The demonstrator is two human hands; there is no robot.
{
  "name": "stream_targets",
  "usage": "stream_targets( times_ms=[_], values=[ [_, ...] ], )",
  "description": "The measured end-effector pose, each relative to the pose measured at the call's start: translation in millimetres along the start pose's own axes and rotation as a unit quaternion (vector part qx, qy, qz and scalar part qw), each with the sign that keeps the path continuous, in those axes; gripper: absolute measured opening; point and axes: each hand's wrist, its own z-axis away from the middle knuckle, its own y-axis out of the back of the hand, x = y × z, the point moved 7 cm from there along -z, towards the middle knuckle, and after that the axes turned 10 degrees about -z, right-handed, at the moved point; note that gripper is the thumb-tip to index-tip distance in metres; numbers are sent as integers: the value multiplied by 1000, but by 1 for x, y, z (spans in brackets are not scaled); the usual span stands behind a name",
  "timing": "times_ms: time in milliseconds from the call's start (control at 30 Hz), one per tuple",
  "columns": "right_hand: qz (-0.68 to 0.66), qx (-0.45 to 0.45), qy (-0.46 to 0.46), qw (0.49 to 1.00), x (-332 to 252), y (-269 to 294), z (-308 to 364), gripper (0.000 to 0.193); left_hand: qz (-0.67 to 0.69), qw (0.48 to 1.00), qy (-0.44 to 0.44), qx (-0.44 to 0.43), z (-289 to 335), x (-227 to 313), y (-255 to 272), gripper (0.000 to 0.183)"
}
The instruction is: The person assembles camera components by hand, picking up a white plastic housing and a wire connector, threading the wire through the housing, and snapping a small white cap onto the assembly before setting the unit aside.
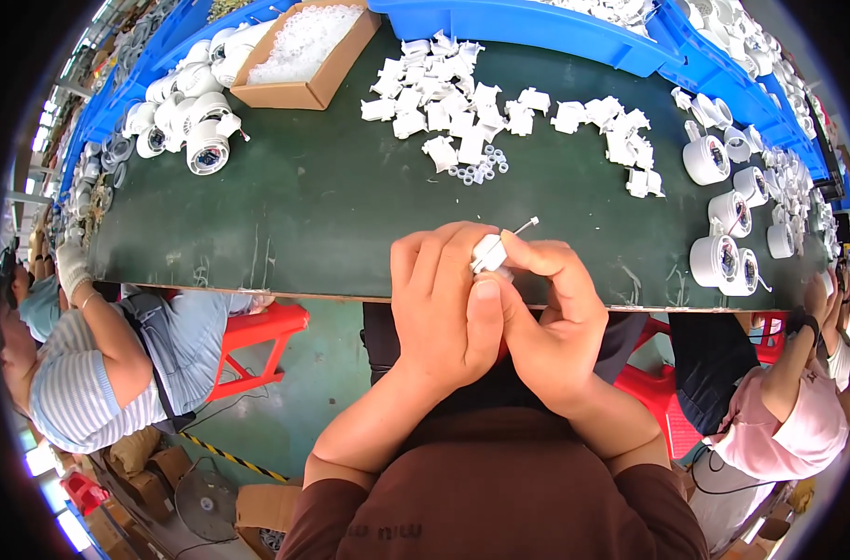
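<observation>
Both hands on one part: left hand (441, 299) and right hand (548, 313) are pinched together around a small white plastic bracket (489, 252), held in the air just above the near edge of the green worktop (294, 215). Left thumb lies across the bracket's underside, right index curls over its top. A thin white pin (523, 226) sticks out up and to the right, clear of the fingers.

Handling, my read:
- Light, stiff moulded plastic. No sag, little grip force needed.
- Smooth and small, so likely to slip or flick out if squeezed on one corner. Pinch across the flat body faces.
- The pin looks like the weak point. Don't grip or lever on it.
- Most of the bracket is hidden by fingers; can't tell its full shape.

Around it:
- Loose pile of matching white brackets (462, 103) at the far centre of the worktop, with a few small clear rings (478, 168) beside it.
- Round white camera housings (716, 259) at right and more of them at far left (205, 149).
- Cardboard box (303, 51) of clear small parts at far left.
- Blue bins (537, 28) along the far edge.
- Co-workers seated at left and right, their hands well apart from mine.
</observation>
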Motion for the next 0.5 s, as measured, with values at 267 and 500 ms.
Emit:
stream_targets(
  times_ms=[267,500],
  values=[
    [-165,-24,-112,980,0,3,-13,23,86,996,-15,29,4,-15,6,31],
    [-70,-39,-99,992,-6,7,-22,11,221,973,54,-39,-3,-27,7,31]
  ],
)
